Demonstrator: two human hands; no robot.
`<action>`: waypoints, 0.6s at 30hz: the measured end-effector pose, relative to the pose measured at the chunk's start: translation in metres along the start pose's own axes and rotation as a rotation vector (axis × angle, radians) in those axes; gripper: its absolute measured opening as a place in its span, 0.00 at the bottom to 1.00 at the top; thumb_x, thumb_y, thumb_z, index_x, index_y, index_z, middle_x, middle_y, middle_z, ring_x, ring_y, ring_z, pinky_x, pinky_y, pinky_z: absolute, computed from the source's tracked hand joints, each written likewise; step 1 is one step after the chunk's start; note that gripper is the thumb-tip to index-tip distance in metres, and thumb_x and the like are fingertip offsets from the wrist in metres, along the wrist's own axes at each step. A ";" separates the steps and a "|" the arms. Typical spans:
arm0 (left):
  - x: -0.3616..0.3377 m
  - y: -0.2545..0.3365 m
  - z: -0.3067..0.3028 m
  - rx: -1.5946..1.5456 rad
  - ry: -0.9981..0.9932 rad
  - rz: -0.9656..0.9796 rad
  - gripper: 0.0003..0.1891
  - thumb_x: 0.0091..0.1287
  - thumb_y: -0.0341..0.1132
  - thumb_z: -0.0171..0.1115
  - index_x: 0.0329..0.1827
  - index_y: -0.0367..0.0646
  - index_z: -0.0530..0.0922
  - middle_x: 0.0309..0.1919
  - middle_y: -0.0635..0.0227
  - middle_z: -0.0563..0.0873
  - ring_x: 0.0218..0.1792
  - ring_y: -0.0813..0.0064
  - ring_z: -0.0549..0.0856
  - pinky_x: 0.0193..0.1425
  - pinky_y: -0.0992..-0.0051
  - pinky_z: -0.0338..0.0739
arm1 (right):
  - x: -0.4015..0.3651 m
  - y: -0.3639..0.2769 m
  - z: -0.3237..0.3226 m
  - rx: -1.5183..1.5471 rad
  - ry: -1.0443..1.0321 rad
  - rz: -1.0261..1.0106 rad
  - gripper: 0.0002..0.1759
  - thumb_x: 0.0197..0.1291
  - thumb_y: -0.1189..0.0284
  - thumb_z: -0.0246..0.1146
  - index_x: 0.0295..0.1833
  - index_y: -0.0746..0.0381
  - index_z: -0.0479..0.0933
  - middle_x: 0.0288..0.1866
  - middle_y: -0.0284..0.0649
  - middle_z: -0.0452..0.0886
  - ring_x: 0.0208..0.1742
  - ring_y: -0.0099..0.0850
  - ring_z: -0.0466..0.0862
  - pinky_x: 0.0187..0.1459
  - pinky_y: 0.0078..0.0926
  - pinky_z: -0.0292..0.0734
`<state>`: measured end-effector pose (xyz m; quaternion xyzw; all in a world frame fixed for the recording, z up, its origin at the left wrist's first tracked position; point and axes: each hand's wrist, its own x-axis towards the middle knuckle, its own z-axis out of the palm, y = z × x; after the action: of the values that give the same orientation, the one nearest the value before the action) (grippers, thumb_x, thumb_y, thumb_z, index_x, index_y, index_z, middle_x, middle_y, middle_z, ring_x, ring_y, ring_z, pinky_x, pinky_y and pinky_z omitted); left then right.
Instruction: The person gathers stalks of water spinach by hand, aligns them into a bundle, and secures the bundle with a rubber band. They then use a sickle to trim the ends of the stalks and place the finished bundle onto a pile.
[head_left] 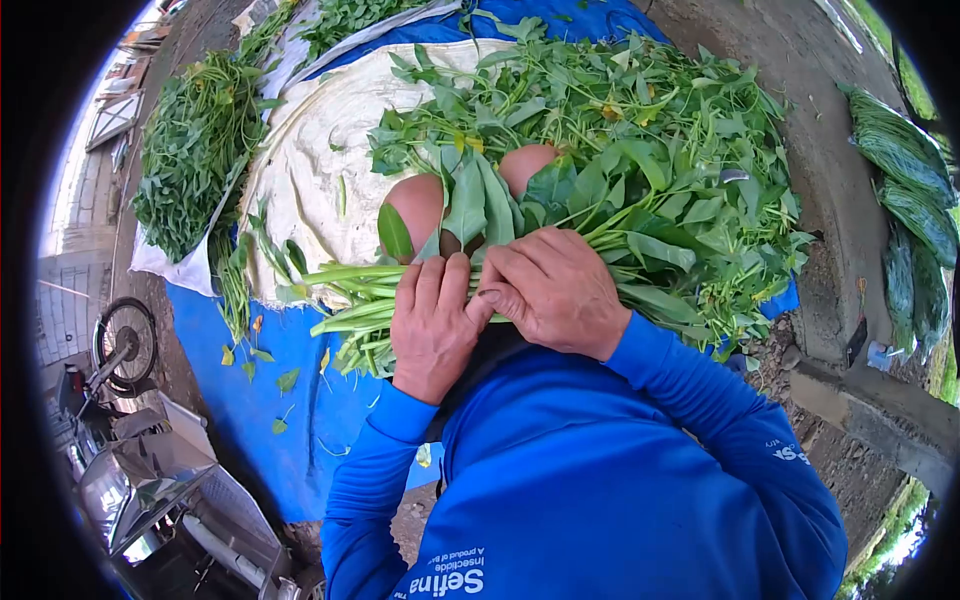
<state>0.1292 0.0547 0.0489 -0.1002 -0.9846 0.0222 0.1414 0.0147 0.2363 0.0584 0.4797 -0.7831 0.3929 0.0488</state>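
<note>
Between my torso [610, 460] and knees [410, 200], leafy-greens bundle [375, 290] lies crosswise, stem ends [325, 325] beyond my left hand [435, 330], leaves [663, 250] beyond my right hand [556, 292]; hands together, both clamped on it.

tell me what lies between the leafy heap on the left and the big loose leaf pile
A whitish sheet with a few green scraps on it, in the head view.
</note>
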 end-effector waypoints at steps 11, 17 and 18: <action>-0.018 0.015 -0.083 -0.647 -0.142 -0.377 0.21 0.64 0.31 0.79 0.60 0.34 0.87 0.60 0.51 0.89 0.65 0.50 0.87 0.74 0.54 0.79 | -0.001 -0.034 -0.028 -0.132 -0.367 -0.049 0.14 0.62 0.73 0.67 0.51 0.69 0.84 0.51 0.45 0.83 0.55 0.43 0.83 0.56 0.41 0.80; -0.033 -0.021 -0.113 -0.304 -0.003 -0.819 0.13 0.66 0.32 0.77 0.52 0.38 0.91 0.55 0.54 0.89 0.56 0.51 0.87 0.61 0.56 0.80 | -0.013 -0.045 -0.042 -0.057 -0.559 -0.001 0.18 0.58 0.74 0.76 0.53 0.68 0.85 0.54 0.43 0.84 0.53 0.44 0.83 0.57 0.42 0.82; -0.032 -0.023 -0.118 -0.269 -0.062 -0.760 0.13 0.66 0.32 0.77 0.51 0.38 0.92 0.56 0.56 0.89 0.57 0.52 0.86 0.62 0.55 0.79 | -0.015 -0.046 -0.043 -0.033 -0.561 0.007 0.18 0.57 0.75 0.77 0.53 0.68 0.85 0.53 0.43 0.84 0.53 0.43 0.83 0.56 0.41 0.83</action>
<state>0.1880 0.0270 0.1547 0.2541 -0.9494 -0.1578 0.0954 0.0461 0.2649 0.1072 0.5660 -0.7740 0.2322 -0.1633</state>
